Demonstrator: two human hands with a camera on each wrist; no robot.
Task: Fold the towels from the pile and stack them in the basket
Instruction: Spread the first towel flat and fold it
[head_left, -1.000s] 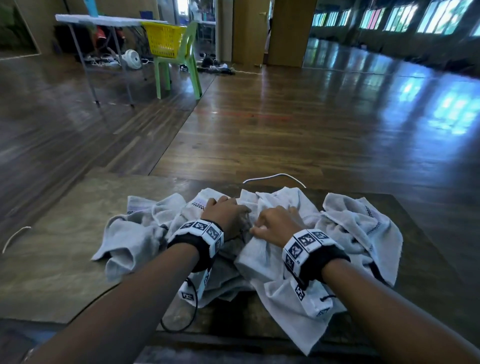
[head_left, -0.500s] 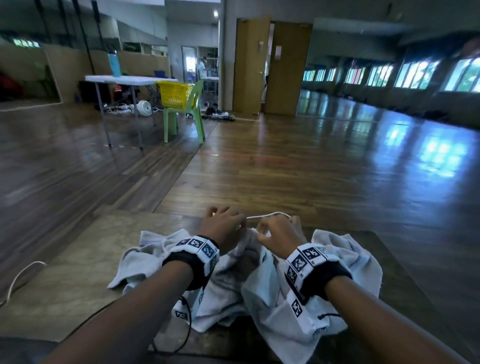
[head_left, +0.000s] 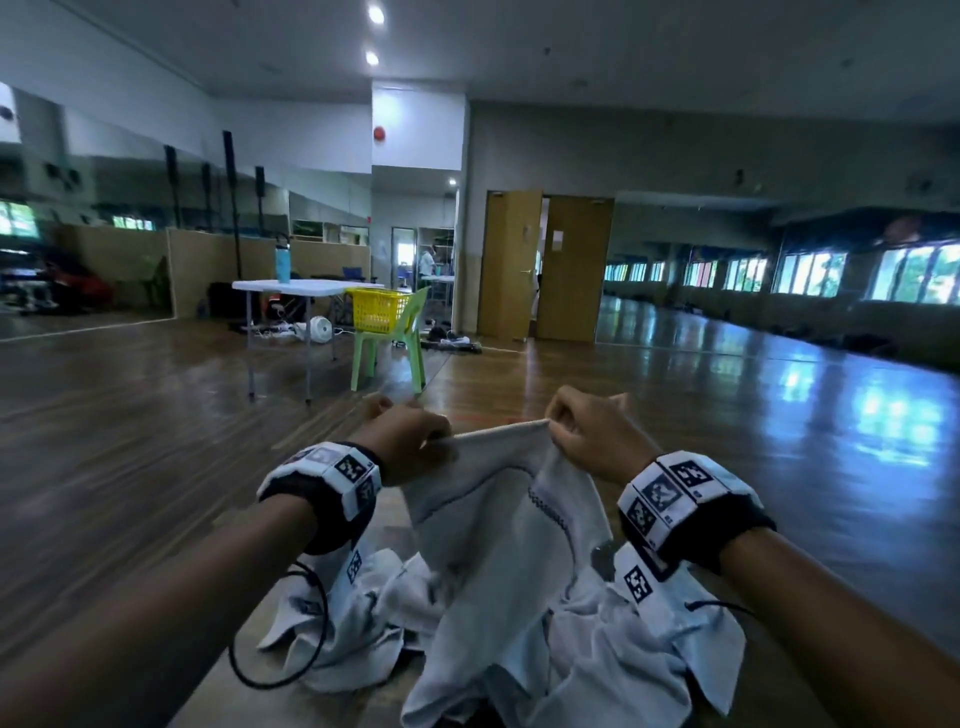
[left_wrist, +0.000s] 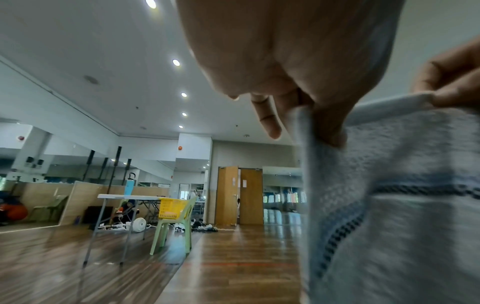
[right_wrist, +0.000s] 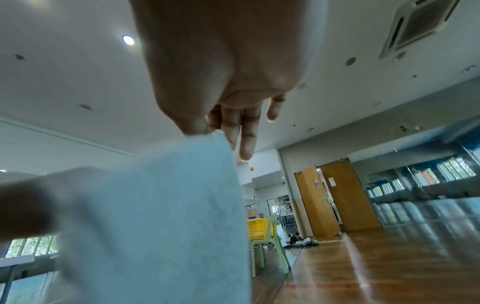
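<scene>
A light grey towel (head_left: 498, 499) with a dark stitched band hangs in the air between both hands. My left hand (head_left: 410, 441) pinches its top edge at the left, my right hand (head_left: 582, 436) pinches the same edge at the right. The left wrist view shows thumb and finger of the left hand (left_wrist: 322, 123) clamped on the towel (left_wrist: 402, 205); the right wrist view shows the right hand (right_wrist: 207, 127) pinching the towel (right_wrist: 161, 216) at a corner. Below lies the pile of crumpled towels (head_left: 623, 654) on a low wooden board (head_left: 280, 706). A yellow basket (head_left: 378, 310) sits far off on a green chair (head_left: 395, 343).
A white folding table (head_left: 291, 287) with a blue bottle (head_left: 282, 264) stands beside the chair, cables and a small fan (head_left: 320, 328) under it. Wooden double doors (head_left: 550, 267) are behind. Glossy wood floor stretches all around; a black cable (head_left: 280, 639) hangs from my left wrist.
Both hands have risen from the pile, lifting one towel by its top edge and drawing it taut. The head view has tilted up toward the room.
</scene>
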